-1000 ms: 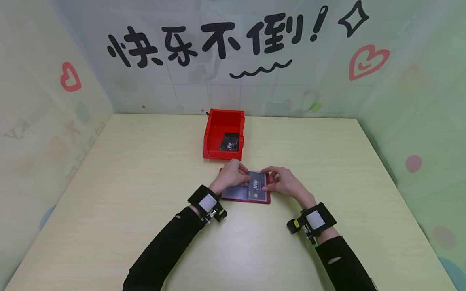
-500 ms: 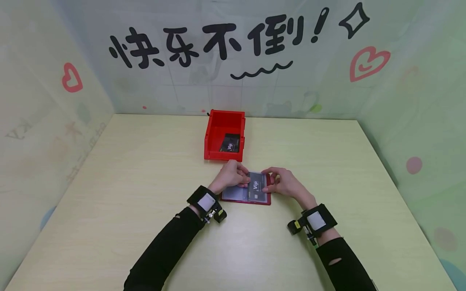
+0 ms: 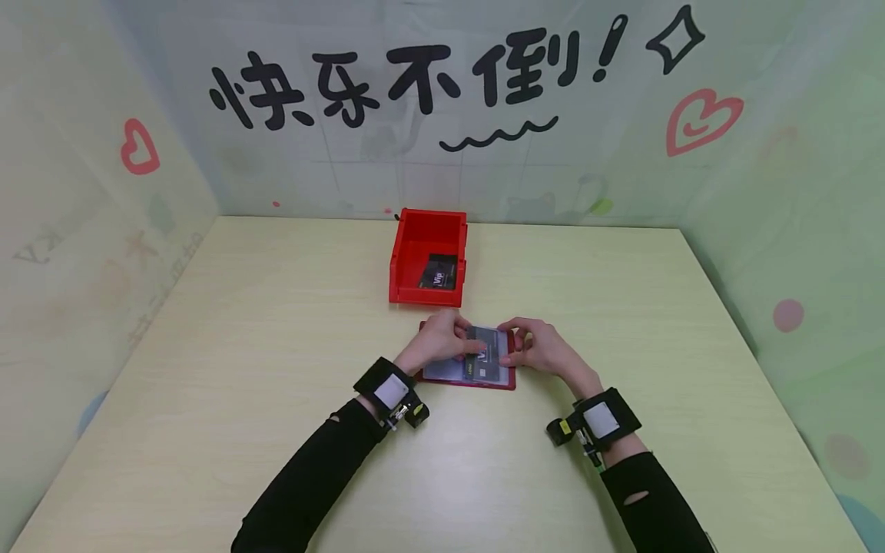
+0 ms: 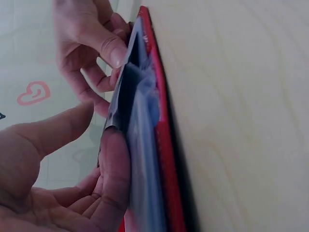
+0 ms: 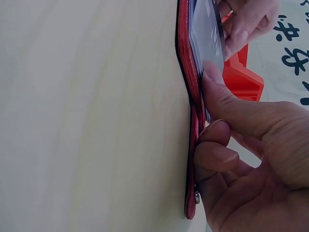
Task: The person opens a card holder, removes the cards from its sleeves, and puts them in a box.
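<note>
A red card holder (image 3: 512,376) with clear plastic sleeves lies open on the table. A dark grey VIP card (image 3: 489,370) lies over its right part, its left edge raised in the left wrist view. My left hand (image 3: 439,338) holds that edge: a finger is tucked under the card (image 4: 120,104), while the thumb stands apart from it in the left wrist view. On the holder's right side my right hand (image 3: 542,347) grips the red cover (image 5: 187,63), thumb pressed on the card side and fingers curled at the edge.
Behind the holder stands a red bin (image 3: 425,296) with several dark VIP cards (image 3: 440,270) in it. The pale wooden table (image 3: 290,307) is enclosed by printed fabric walls (image 3: 373,177) at the back and sides.
The card has shifted slightly left, and my left thumb now reaches farther right over it, covering part of the lettering. My right hand stays in place on the holder.
</note>
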Available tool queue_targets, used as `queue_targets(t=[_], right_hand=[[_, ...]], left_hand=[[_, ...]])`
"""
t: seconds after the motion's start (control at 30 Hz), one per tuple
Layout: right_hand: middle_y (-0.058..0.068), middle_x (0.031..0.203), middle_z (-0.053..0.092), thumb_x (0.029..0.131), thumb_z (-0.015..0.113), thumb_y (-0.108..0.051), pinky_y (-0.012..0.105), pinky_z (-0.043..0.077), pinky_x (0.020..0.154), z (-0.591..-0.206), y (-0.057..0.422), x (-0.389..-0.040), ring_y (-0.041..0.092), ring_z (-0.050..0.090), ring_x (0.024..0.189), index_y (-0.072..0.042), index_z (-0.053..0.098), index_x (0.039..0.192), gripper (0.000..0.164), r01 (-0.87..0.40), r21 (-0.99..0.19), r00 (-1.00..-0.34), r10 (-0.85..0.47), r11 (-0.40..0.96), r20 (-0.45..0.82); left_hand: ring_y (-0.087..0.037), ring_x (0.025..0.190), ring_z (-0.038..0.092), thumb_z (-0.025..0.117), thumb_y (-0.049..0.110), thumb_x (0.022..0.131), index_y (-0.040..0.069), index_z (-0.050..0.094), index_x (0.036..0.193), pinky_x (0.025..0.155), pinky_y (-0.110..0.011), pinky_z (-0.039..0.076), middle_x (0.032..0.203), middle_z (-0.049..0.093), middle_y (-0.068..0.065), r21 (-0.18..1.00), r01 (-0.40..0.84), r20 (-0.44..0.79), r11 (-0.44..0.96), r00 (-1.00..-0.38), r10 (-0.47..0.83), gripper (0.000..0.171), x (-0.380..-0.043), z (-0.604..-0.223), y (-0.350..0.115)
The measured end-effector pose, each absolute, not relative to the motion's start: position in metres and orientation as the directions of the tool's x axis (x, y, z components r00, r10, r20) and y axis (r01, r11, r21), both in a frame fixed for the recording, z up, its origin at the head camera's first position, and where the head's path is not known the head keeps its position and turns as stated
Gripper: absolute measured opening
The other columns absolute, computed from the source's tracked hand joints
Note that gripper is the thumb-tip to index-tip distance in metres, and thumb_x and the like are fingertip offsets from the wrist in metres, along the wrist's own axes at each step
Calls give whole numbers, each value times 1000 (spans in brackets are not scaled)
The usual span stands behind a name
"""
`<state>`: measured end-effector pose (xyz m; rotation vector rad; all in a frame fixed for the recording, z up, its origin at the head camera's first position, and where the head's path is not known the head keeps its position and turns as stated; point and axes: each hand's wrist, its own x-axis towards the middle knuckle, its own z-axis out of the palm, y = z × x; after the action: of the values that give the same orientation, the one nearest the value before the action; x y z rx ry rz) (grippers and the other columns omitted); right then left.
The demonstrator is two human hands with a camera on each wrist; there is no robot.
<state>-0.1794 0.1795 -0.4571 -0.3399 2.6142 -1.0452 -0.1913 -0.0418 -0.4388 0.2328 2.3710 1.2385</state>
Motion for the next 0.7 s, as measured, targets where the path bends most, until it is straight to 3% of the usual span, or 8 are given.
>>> queue_targets(t=[0.17,0.43,0.7], right_hand=[[10,89,54,82,84,-18,29,38,66,-456,179,-179,22,50,84,-6,62,132,56,-101,-700,-924,-327,707,-197],[9,89,53,82,84,-18,29,37,67,-455,178,-178,21,50,85,-7,62,132,56,-101,-689,-926,-321,718,-199],[9,87,53,82,83,-18,29,36,67,-455,178,-179,20,50,82,-5,62,132,55,-117,-688,-926,-328,717,-185]], left_hand=[[-19,84,60,84,21,82,0,60,127,69,-24,45,95,71,-11,783,-31,-278,622,-911,305,56,-188,-443,-40],[-18,68,68,81,21,85,-2,60,126,68,-22,53,97,76,-14,810,-130,-349,572,-890,293,52,-189,-444,-46],[-18,74,65,75,18,90,-3,59,123,67,-22,52,100,71,-14,811,-185,-385,554,-883,269,43,-190,-443,-51]])
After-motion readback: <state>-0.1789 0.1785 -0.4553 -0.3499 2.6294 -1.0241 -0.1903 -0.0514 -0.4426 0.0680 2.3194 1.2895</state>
